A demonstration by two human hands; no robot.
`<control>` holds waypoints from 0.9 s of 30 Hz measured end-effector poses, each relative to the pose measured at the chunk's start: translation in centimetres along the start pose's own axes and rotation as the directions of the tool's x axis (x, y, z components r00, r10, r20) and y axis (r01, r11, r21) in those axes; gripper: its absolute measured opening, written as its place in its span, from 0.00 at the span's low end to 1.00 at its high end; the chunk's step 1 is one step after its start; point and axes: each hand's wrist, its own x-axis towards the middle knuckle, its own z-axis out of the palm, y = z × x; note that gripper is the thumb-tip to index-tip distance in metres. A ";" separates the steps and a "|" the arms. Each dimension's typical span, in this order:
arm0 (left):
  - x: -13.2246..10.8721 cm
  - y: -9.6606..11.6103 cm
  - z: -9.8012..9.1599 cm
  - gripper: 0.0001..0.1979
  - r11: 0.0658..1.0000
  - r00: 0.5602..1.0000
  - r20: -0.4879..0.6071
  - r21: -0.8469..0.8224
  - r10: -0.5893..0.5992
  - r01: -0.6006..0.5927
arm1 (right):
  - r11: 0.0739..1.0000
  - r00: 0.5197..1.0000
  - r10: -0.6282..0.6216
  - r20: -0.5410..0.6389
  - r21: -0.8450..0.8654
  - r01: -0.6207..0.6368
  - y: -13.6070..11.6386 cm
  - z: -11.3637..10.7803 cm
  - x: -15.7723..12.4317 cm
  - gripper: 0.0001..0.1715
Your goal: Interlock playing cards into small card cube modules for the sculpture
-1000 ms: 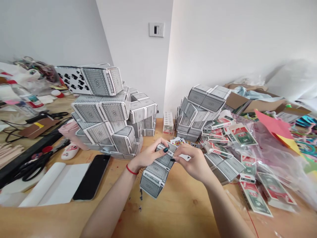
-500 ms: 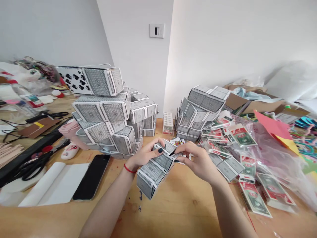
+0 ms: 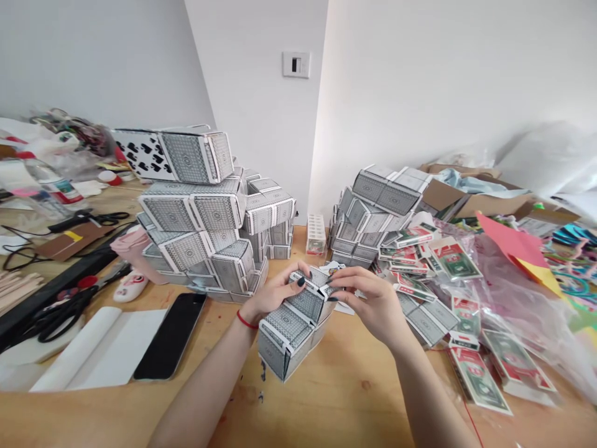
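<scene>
Black phone [image 3: 170,337] beside white paper [image 3: 100,348], black-handled scissors [image 3: 65,314]

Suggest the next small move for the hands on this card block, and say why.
Probably press the card block closed at its far end with the right hand, the left hand steadying it: the right hand is at that end, where a dark gap seems to show, and the left hand grips the side.

Card block [image 3: 298,308] mid-frame looks like smooth paper tbh, tabletop [image 3: 336,398] is smooth wood, phone [image 3: 170,336] lower left kinda glossy, plastic bag [image 3: 515,305] at right pretty crinkly.
</scene>
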 end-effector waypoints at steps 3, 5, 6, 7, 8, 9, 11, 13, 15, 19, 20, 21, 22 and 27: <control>0.0 0.0 0.0 0.16 1.000 1.000 -0.016 -0.004 -0.014 0.014 | 1.000 1.000 -0.012 0.022 -0.007 0.012 0.1 0.0 0.0 0.06; 0.0 -0.1 0.0 0.18 1.000 0.999 -0.028 0.002 -0.021 0.021 | 1.000 1.000 -0.016 0.026 -0.002 0.016 0.2 0.0 0.0 0.06; 0.1 -0.1 0.0 0.18 1.000 0.999 -0.030 0.007 -0.027 0.027 | 1.000 1.000 -0.017 0.023 0.001 0.017 0.3 0.0 0.0 0.06; 0.1 -0.1 -0.1 0.18 0.999 0.999 -0.031 0.012 -0.032 0.033 | 1.000 1.000 -0.017 0.019 0.005 0.017 0.3 0.0 0.0 0.06; 0.1 -0.2 -0.1 0.18 0.999 0.999 -0.033 0.014 -0.036 0.037 | 1.000 1.000 -0.017 0.013 0.009 0.017 0.4 0.0 0.0 0.06; 0.1 -0.2 -0.1 0.18 0.999 0.999 -0.034 0.014 -0.039 0.040 | 1.000 1.000 -0.015 0.007 0.014 0.015 0.4 0.1 0.0 0.05; 0.1 -0.2 -0.2 0.17 0.999 0.999 -0.030 0.007 -0.037 0.037 | 1.000 1.000 -0.009 -0.004 0.028 0.009 0.4 0.2 0.0 0.05; 0.1 -0.1 -0.2 0.16 1.000 0.999 -0.019 0.001 -0.026 0.026 | 0.998 1.000 0.009 -0.013 0.057 -0.009 0.5 0.4 -0.1 0.05; 0.1 0.0 -0.2 0.16 1.000 1.000 -0.014 0.005 -0.015 0.015 | 0.994 0.998 0.053 -0.033 0.097 -0.049 0.5 0.7 -0.1 0.05; 0.0 0.3 0.1 0.15 0.999 0.999 -0.032 0.041 0.007 -0.005 | 0.975 0.984 0.168 -0.061 0.155 -0.157 0.4 1.2 0.0 0.05; -0.1 0.4 0.1 0.15 0.998 0.999 -0.038 0.064 0.007 -0.005 | 0.969 0.979 0.194 -0.066 0.172 -0.180 0.4 1.3 0.0 0.05; -0.1 0.5 0.2 0.15 0.995 0.999 -0.048 0.097 0.011 -0.007 | 0.960 0.973 0.220 -0.076 0.196 -0.202 0.4 1.5 0.0 0.05; -0.1 0.6 0.2 0.15 0.990 0.998 -0.058 0.138 0.020 -0.012 | 0.948 0.964 0.249 -0.089 0.226 -0.224 0.4 1.6 0.0 0.06; -0.2 1.0 -0.2 0.13 0.916 0.975 -0.100 0.373 0.200 -0.150 | 0.866 0.908 0.415 -0.058 0.332 -0.374 0.3 1.9 0.1 0.22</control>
